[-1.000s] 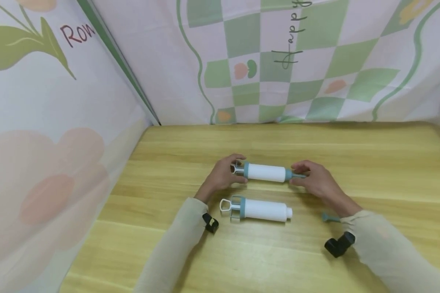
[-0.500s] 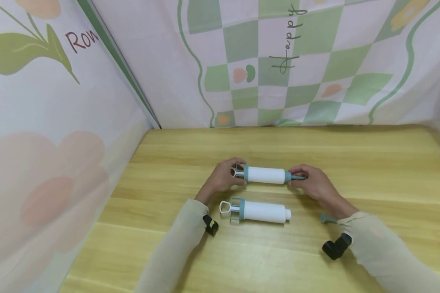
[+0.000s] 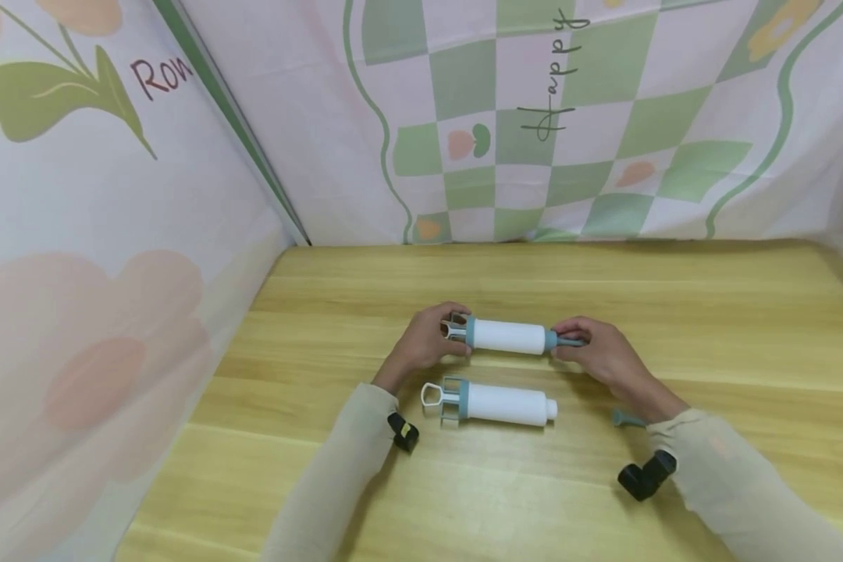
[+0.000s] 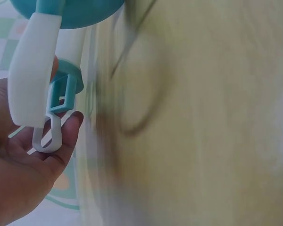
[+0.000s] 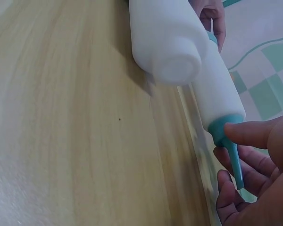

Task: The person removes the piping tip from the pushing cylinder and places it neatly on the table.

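On the back cloth (image 3: 288, 94) we read the word "Happy", which runs sideways from bottom to top; on the left cloth (image 3: 63, 203) we read red letters, "Row" or "Ron", we cannot tell which, because the edge cuts them. The table (image 3: 534, 499) is of light wood with visible grain, and a little shine lies on its front part. The back cloth carries green checks and small fruits, the left cloth big pale flowers. On the table lies the near syringe (image 3: 507, 404), white with a teal collar, its white tip toward the right. In the right wrist view it stands before the far syringe (image 3: 509, 336) and hides a part of it. A loose nozzle (image 3: 625, 419) lies partly under the right sleeve (image 3: 752, 476). The far syringe is behind the near one, about parallel to it, between both hands. The left hand (image 3: 425, 337) holds its collar end, with thumb and fingers bent around, the white handle (image 4: 51, 146) near the palm. The right hand (image 3: 599, 351) pinches the base of the teal nozzle (image 5: 234, 162) at the other end, fingers narrow.
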Tool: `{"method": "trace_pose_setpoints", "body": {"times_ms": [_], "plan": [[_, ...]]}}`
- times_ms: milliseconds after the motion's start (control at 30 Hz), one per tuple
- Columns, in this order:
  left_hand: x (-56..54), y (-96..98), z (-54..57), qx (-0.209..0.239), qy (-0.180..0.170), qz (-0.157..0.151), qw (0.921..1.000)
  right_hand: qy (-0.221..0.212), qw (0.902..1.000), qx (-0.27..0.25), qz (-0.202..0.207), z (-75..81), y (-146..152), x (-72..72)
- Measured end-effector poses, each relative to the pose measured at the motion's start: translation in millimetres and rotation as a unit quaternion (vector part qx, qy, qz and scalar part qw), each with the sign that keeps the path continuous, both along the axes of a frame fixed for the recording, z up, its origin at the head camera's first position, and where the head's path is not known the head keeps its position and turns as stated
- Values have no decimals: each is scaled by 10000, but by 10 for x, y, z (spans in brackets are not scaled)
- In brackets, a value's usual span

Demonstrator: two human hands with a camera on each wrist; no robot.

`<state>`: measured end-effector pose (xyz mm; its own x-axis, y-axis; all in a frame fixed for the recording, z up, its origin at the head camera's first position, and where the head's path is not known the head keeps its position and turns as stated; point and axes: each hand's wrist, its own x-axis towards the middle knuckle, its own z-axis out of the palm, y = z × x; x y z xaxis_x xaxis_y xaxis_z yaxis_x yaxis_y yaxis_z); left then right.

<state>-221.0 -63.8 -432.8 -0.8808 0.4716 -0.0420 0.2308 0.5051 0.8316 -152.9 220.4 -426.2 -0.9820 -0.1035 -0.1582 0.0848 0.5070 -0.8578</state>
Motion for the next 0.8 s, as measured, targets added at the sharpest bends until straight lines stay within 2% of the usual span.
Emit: {"method": "trace_pose_setpoints", "body": {"times_ms": [367, 633, 800], "plan": [[55, -29, 43, 35, 184, -113, 9998, 36, 9999, 78, 76, 79, 9, 57], [73, -79, 34, 340, 471, -102, 9983, 180, 9998, 37, 72, 152, 22, 101], [95, -101, 38, 391, 518, -94, 9978, 311, 9995, 33, 98, 187, 8, 132]]}}
